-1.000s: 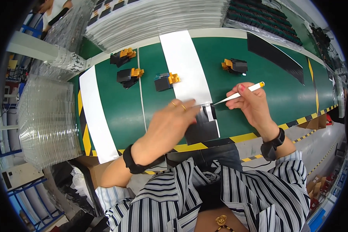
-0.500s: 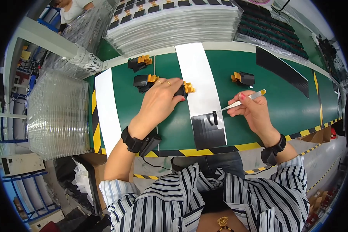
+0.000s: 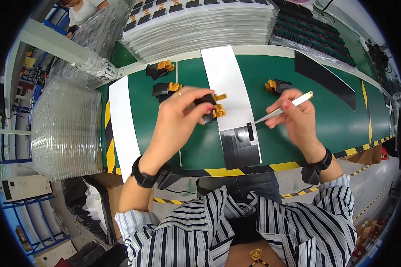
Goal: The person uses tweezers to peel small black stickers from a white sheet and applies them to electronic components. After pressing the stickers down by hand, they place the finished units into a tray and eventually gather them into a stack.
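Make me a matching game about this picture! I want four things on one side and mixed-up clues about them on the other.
Things:
1. Left hand
2. Right hand
3. Tabletop
4. Tape along the table's front edge

Clues:
A. Green
B. Holding tweezers
C. Yellow and black stripes
D. Pinching a small black part with an orange tail

Right pairs: 1-D, 2-B, 3-A, 4-C

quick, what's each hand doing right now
Left hand: closed, pinching a black piece with an orange tab.
Right hand: closed, holding tweezers, their tip at a small black strip.
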The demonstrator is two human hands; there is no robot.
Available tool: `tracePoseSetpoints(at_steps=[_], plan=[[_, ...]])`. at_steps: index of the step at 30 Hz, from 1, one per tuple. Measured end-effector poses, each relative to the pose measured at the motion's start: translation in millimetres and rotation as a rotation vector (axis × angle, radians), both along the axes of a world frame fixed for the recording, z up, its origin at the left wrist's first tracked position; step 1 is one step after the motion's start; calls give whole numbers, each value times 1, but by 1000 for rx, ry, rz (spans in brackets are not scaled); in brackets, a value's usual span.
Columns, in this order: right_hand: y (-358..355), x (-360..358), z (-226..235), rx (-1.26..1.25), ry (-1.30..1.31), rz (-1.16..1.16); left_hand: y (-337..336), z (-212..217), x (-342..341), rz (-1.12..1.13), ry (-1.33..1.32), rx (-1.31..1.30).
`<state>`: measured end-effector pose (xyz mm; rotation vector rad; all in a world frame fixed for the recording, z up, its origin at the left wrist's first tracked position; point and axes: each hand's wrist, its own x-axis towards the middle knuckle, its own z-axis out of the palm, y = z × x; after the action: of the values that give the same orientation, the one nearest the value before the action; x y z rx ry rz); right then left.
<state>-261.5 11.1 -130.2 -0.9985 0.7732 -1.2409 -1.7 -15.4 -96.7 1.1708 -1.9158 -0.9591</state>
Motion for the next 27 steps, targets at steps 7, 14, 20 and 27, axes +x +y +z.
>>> tracePoseSetpoints(at_steps=[7,14,20,27], plan=[[-16,7,4,-334,-21,-177,-30,-22,-35,44,599,402],[-6,7,-5,-393,57,-200,-17,-33,-42,98,755,611],[-11,10,-11,-364,65,-196,-11,-34,-46,53,736,611],[-13,10,-13,-353,68,-223,-7,-34,-47,21,717,621]])
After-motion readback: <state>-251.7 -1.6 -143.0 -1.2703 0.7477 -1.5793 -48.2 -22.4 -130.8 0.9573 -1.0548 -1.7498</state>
